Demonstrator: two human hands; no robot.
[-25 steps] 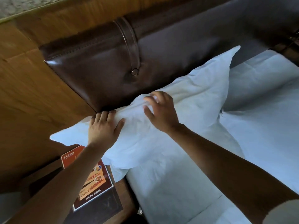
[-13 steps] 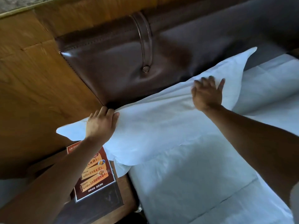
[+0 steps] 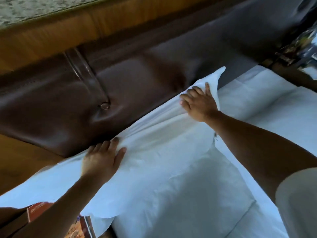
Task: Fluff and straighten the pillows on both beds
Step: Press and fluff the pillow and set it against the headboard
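Note:
A white pillow lies flat along the head of the bed, its far edge against the brown leather headboard. My left hand presses palm down on the pillow's left part, fingers spread at the far edge. My right hand rests flat near the pillow's right end, just below its pointed corner, with the fabric stretched into folds between the two hands. Neither hand is closed around anything.
White bed sheet stretches to the right of the pillow. A nightstand with a red printed card sits at the lower left, partly under my left arm. Wooden wall panelling runs above the headboard. Dark clutter sits at the far right.
My right hand has slid further right along the pillow toward its corner. My left hand has stayed near the left end. The pillow's top edge is now pulled taut and flatter.

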